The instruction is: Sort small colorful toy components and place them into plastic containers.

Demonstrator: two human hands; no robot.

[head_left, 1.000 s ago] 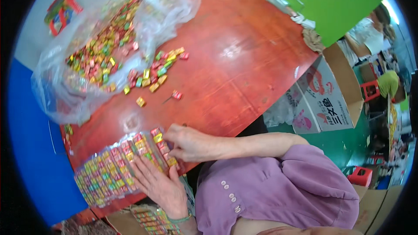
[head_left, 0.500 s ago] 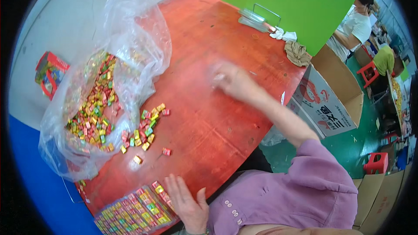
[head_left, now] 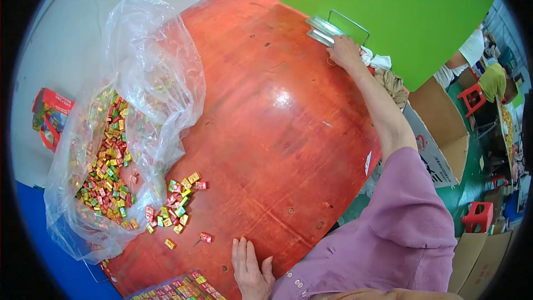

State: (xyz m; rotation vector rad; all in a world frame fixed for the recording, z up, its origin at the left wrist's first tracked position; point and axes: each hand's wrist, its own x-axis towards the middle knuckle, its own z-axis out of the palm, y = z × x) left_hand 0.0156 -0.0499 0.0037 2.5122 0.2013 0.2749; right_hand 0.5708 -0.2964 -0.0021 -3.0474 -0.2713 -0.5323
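Observation:
At the back of the red table, my right hand reaches to a small stack of clear plastic trays; its bent fingers close on the near end of one. My left hand lies flat by the near edge, fingers stretched and holding nothing. Left of it, partly cut off by the lower edge of the view, is a tray filled with rows of small wrapped candies. Loose candies in red, yellow and green wrappers are scattered beyond it, beside a big clear plastic bag full of more candies.
A green panel rises at the back, with a wire handle and crumpled cloths at its foot. An open cardboard box stands right of the table. A red packet is at far left. Other people sit at the far right.
My right hand has moved away from me to the plastic trays. The view has shifted, so the filled candy tray sits lower. My left hand stays near the table edge.

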